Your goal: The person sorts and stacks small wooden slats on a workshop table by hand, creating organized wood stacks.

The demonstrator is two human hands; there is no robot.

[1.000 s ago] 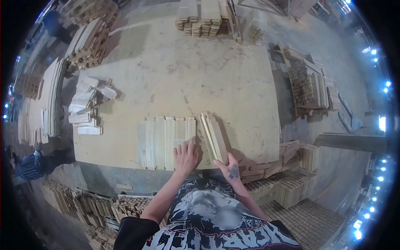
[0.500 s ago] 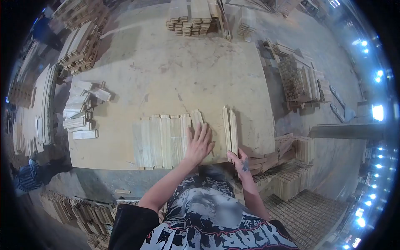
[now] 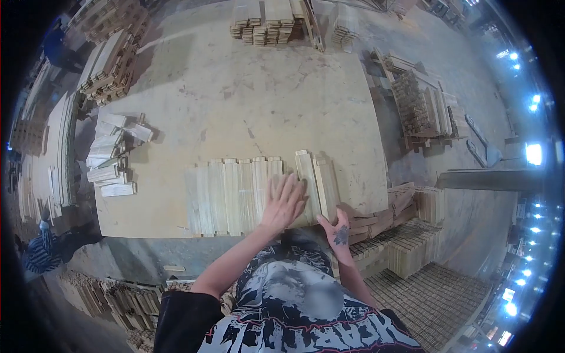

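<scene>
On the table lies a row of pale wooden slats (image 3: 232, 197), side by side with their ends roughly lined up. My left hand (image 3: 285, 203) rests flat at the right end of this row, fingers spread, holding nothing. Just right of it, several loose slats (image 3: 310, 183) lean leftward and fan apart. My right hand (image 3: 335, 228) has the near ends of these slats between thumb and fingers; its fingertips are partly hidden.
The large worktable (image 3: 235, 117) carries a loose pile of short boards (image 3: 115, 156) at left and stacked boards (image 3: 265, 26) at the far edge. Bundled slats (image 3: 406, 253) stand at the near right. A co-worker in a striped top (image 3: 44, 250) is at far left.
The slats in my right hand were upright and close together; now they have tipped left and spread apart, nearer the row. My left hand has stayed almost in place.
</scene>
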